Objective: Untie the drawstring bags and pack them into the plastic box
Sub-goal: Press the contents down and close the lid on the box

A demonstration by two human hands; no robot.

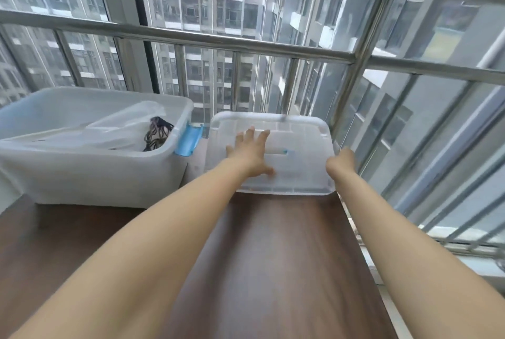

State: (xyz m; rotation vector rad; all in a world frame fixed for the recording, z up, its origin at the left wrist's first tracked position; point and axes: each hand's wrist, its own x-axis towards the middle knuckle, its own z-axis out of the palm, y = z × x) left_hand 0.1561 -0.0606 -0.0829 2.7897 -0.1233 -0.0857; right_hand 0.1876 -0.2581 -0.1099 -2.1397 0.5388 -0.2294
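Observation:
A translucent plastic box [90, 172] stands at the back left of the brown table, with clear drawstring bags [114, 131] and dark cords inside it. Its blue latch [188, 139] hangs open on the right end. The box's clear lid [297, 131] lies at the far end of the table, to the right of the box. My left hand [251, 151] lies flat on top of the lid with fingers spread. My right hand [343, 162] is at the lid's right edge; its fingers are hidden behind the wrist and the lid.
The brown wooden table [273, 256] runs from me toward a metal railing [246, 43] and window glass. The table's right edge lies close to the railing bars [410, 134].

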